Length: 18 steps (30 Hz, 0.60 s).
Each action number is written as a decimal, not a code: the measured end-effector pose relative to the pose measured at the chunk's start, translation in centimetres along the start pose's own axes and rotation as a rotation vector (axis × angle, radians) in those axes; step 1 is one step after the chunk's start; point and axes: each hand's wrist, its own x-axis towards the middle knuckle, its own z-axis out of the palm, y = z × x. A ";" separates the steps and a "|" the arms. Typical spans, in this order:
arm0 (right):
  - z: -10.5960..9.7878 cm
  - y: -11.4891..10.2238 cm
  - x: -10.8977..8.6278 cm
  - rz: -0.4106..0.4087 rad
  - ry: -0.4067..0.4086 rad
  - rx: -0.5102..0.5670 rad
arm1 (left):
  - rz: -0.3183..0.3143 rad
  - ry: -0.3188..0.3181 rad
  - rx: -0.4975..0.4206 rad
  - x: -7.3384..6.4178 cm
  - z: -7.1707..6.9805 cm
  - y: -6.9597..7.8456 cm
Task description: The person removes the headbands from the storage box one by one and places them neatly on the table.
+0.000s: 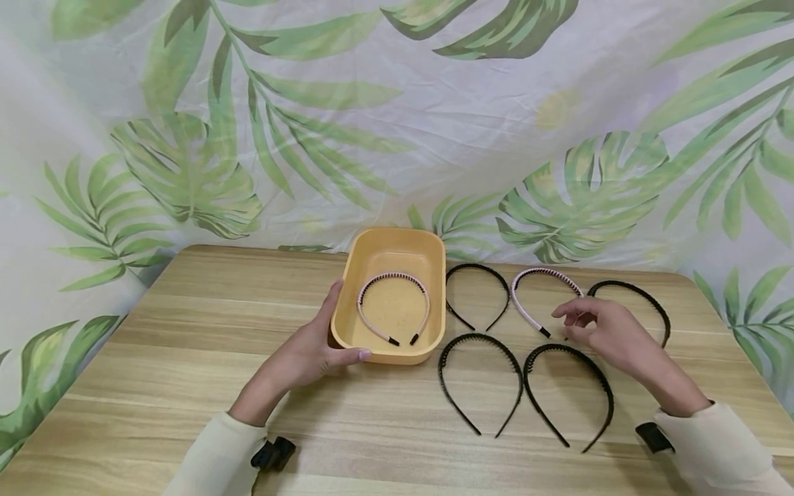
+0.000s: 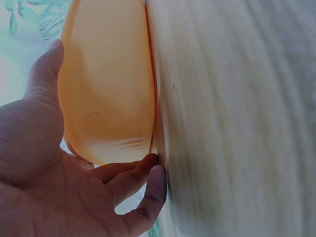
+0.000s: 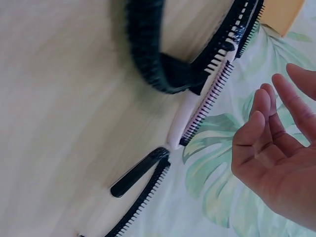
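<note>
My left hand (image 1: 310, 351) holds a yellow plastic box (image 1: 397, 244) at its near left corner, the thumb along the front rim and fingers by the left wall. In the left wrist view some fingertips reach the base of the box near the tabletop. Inside the box lies a pink headband (image 1: 393, 275) with dark teeth. My right hand (image 1: 614, 334) hovers over a second pink headband (image 1: 524, 317), fingers loosely bent and nothing between them. In the right wrist view that hand shows apart from the headbands.
Black toothed headbands lie around: one at the back left (image 1: 476, 266), one at the back right (image 1: 645, 295), and two in front, left (image 1: 477, 337) and right (image 1: 561, 348). The wooden table (image 1: 186, 358) ends at a leaf-patterned cloth (image 1: 347, 138).
</note>
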 end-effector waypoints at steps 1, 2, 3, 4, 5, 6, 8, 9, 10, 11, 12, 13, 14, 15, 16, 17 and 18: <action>0.0 -0.2 0.1 -0.003 0.009 -0.001 | 0.000 0.000 0.001 0.0 0.0 0.0; 0.0 -0.4 0.1 -0.005 0.016 -0.001 | 0.001 0.000 -0.001 0.0 0.0 0.0; 0.0 -0.6 0.2 -0.004 0.020 0.003 | 0.001 0.000 -0.001 0.0 0.0 0.0; 0.0 -0.8 0.3 -0.005 0.026 0.007 | 0.002 0.000 -0.001 0.0 0.0 0.0; 0.0 -1.0 0.3 -0.005 0.032 0.011 | 0.003 0.001 -0.001 0.0 0.0 0.0; 0.0 -1.2 0.4 -0.005 0.037 0.013 | 0.004 0.002 0.001 0.0 0.0 0.0; 0.1 -1.7 0.5 -0.011 0.047 0.017 | 0.003 0.004 0.001 0.0 0.0 0.0; 0.1 -1.9 0.6 -0.016 0.052 0.019 | 0.002 0.004 0.004 0.0 0.0 0.0; 0.1 -2.0 0.7 -0.024 0.059 0.019 | 0.002 0.005 0.005 0.0 0.0 0.0; 0.1 -2.1 0.7 -0.034 0.066 0.023 | 0.000 0.005 0.004 0.0 0.0 0.0; 0.2 -2.3 0.8 -0.046 0.074 0.026 | 0.000 0.006 0.004 0.0 0.0 0.0; 0.3 -2.4 0.9 -0.067 0.086 0.031 | -0.001 0.006 0.002 0.0 0.0 0.0; 0.4 -2.5 0.9 -0.090 0.102 0.033 | 0.000 0.006 0.002 0.0 0.0 0.0; 0.5 -2.6 1.0 -0.114 0.118 0.034 | 0.001 0.006 0.002 0.0 0.0 0.0; 0.6 -2.8 1.1 -0.142 0.134 0.038 | 0.003 0.006 -0.001 0.0 0.0 0.0; 0.7 -2.9 1.2 -0.169 0.152 0.038 | 0.004 0.006 -0.002 0.0 0.0 0.0; 0.8 -3.1 1.3 -0.192 0.169 0.036 | 0.006 0.006 -0.002 0.0 0.0 0.0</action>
